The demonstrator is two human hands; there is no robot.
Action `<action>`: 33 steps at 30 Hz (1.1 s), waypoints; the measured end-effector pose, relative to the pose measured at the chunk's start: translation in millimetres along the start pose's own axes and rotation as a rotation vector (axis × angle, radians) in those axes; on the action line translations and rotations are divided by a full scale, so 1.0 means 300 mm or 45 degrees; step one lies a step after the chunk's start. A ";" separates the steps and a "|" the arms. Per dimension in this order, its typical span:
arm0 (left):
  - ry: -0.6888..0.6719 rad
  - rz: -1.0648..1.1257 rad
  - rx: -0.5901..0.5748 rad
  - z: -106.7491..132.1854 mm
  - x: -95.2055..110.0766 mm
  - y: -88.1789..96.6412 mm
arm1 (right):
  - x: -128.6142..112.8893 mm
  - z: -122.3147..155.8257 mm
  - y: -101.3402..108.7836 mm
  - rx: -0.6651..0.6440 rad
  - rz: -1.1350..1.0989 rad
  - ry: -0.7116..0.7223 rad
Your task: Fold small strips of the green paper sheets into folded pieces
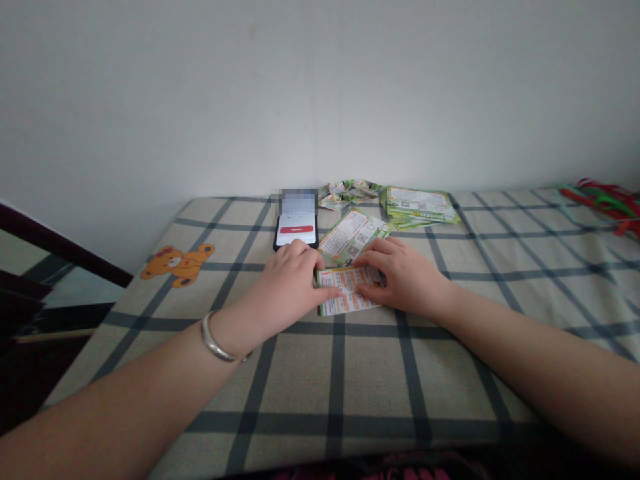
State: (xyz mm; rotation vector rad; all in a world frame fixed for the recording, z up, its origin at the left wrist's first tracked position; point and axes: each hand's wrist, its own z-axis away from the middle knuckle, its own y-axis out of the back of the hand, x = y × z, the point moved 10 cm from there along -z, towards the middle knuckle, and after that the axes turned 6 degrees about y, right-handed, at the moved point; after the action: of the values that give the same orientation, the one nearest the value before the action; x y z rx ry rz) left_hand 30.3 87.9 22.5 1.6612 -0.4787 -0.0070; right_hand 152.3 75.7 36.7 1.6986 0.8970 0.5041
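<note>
Between my two hands, low over the checked tablecloth, is a small printed leaflet (336,305) with orange and white blocks of text. My left hand (295,280) grips its left side, thumb on the printed face. My right hand (400,275) holds the right side, its thumb and fingers curled at the edge. Just behind the leaflet lies a flat green-and-white printed sheet (354,235), set at a slant and partly covered by my right fingers. A phone (296,230) with a lit screen and a red bar stands near my left knuckles.
A stack of green printed sheets (423,205) lies at the back right of the table. Beside it, by the wall, are several small folded paper pieces (350,192). A bear cutout (179,265) lies at left, and colourful strips (607,205) at far right.
</note>
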 end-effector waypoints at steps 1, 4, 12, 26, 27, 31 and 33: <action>-0.004 0.017 0.000 -0.001 -0.001 -0.003 | 0.000 0.000 0.000 0.000 0.002 -0.002; -0.022 0.044 0.002 -0.002 0.001 -0.010 | 0.000 -0.001 -0.001 -0.005 0.005 -0.003; -0.095 0.248 -0.063 -0.018 0.044 -0.010 | 0.006 -0.005 0.010 0.057 -0.029 -0.013; -0.086 0.944 0.144 0.002 0.018 0.061 | 0.048 0.056 0.156 0.514 -0.166 -0.125; -0.093 0.934 0.160 0.002 0.019 0.067 | 0.044 0.064 0.168 0.554 -0.141 -0.115; -0.118 0.625 0.144 0.001 0.043 0.075 | 0.009 0.069 0.172 0.551 -0.088 -0.011; -0.142 0.567 0.142 0.002 0.052 0.080 | 0.001 0.067 0.167 0.537 -0.103 0.018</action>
State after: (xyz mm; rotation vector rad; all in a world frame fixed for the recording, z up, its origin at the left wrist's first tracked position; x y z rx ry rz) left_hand 37.0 80.8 49.5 1.6360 -0.9403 0.2605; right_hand 182.4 57.7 77.6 2.0276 1.1356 0.2832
